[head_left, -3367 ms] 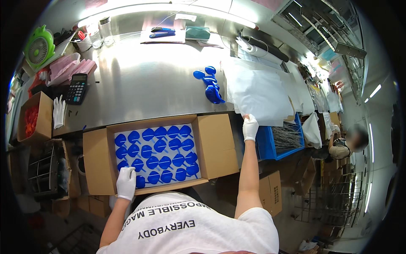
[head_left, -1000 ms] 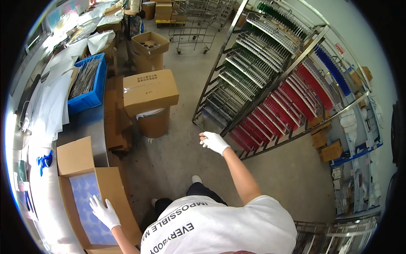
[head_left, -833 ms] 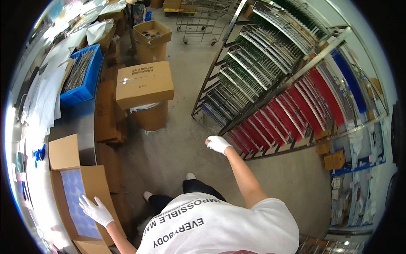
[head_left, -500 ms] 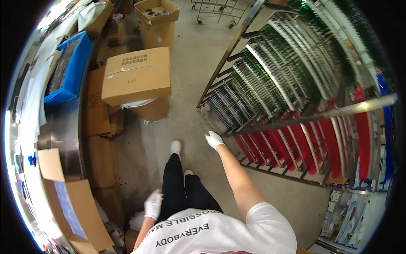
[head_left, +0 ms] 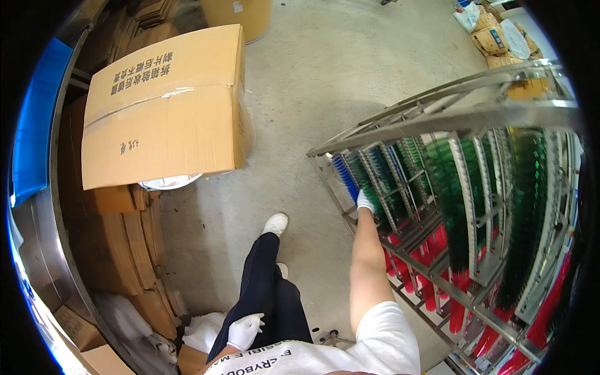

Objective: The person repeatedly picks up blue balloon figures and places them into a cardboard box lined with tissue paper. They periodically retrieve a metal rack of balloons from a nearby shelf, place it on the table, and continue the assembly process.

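Observation:
My right hand (head_left: 365,200), in a white glove, reaches to the near corner of a metal rack (head_left: 431,117) on the right. It is next to the blue strip (head_left: 345,175) and the first dark green ones; its fingers are hidden, so any grip cannot be made out. Long bristly strips (head_left: 450,187), mostly green, hang in the rack in rows, with red ones (head_left: 459,306) lower down. My left hand (head_left: 245,330), also gloved in white, hangs by my thigh with its fingers loosely apart and nothing in them.
At the left, a large cardboard box (head_left: 169,112) rests on a round drum (head_left: 172,182). Flattened cardboard (head_left: 112,250) is stacked under a metal table edge (head_left: 50,250), which carries a blue bin (head_left: 39,119). Sacks (head_left: 490,40) lie at the far right, beyond the rack.
I have moved forward, so the box and rack appear nearer. My right hand has gone from outside the rack's corner to among the strips. My left hand stays low by my leg.

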`<action>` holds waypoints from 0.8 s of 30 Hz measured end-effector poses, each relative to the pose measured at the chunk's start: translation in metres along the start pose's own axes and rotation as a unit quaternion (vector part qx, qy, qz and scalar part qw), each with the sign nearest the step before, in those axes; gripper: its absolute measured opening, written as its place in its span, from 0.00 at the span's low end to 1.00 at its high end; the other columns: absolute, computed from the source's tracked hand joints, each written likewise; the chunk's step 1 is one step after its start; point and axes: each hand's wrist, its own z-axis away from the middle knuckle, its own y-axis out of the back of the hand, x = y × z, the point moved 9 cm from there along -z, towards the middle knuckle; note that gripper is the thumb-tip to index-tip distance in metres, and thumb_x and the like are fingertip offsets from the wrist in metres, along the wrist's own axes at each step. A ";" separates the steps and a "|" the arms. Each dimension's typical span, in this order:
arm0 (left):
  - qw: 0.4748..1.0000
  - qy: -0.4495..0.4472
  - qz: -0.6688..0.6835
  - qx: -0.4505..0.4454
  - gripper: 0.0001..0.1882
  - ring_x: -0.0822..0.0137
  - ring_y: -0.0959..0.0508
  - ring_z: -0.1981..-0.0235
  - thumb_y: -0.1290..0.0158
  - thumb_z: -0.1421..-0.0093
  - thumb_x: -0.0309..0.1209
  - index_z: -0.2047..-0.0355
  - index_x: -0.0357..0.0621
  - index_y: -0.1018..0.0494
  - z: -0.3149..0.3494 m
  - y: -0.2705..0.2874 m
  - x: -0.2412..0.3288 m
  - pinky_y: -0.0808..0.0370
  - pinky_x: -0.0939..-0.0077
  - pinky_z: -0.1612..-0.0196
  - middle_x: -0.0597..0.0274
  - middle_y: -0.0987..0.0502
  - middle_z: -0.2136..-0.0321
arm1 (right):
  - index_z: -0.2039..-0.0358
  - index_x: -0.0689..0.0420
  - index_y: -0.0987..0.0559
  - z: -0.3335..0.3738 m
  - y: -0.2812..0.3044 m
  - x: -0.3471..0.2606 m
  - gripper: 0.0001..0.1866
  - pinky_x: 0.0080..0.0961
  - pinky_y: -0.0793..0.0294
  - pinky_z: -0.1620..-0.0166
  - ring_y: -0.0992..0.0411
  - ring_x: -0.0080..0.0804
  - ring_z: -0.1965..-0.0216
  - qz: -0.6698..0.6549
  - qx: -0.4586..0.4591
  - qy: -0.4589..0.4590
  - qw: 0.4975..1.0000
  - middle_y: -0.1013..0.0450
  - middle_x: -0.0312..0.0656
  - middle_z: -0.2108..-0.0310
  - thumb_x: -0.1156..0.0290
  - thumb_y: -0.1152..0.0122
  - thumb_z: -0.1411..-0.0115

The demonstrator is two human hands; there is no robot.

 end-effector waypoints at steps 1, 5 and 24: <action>1.000 0.004 0.000 -0.009 0.15 0.71 0.19 0.77 0.55 0.32 0.34 0.57 0.41 0.20 -0.004 0.003 0.002 0.22 0.77 0.68 0.59 0.17 0.71 | 0.43 0.57 0.27 -0.013 -0.009 0.009 0.32 0.42 0.34 0.41 0.31 0.50 0.43 0.001 0.002 0.013 1.000 0.32 0.50 0.40 0.46 0.62 0.34; 0.998 0.042 0.048 0.004 0.15 0.71 0.18 0.76 0.54 0.33 0.34 0.57 0.41 0.20 -0.007 0.005 -0.004 0.22 0.77 0.68 0.59 0.17 0.71 | 0.42 0.58 0.27 -0.022 -0.034 0.017 0.34 0.38 0.35 0.39 0.32 0.46 0.41 -0.025 0.073 0.049 0.996 0.33 0.48 0.39 0.44 0.60 0.35; 0.994 0.035 0.106 -0.009 0.20 0.69 0.18 0.69 0.57 0.31 0.42 0.50 0.41 0.24 -0.001 -0.024 -0.006 0.23 0.74 0.61 0.58 0.18 0.65 | 0.68 0.53 0.22 0.219 -0.020 -0.028 0.08 0.38 0.25 0.64 0.23 0.45 0.70 -0.265 -0.052 0.029 0.963 0.21 0.48 0.70 0.67 0.37 0.48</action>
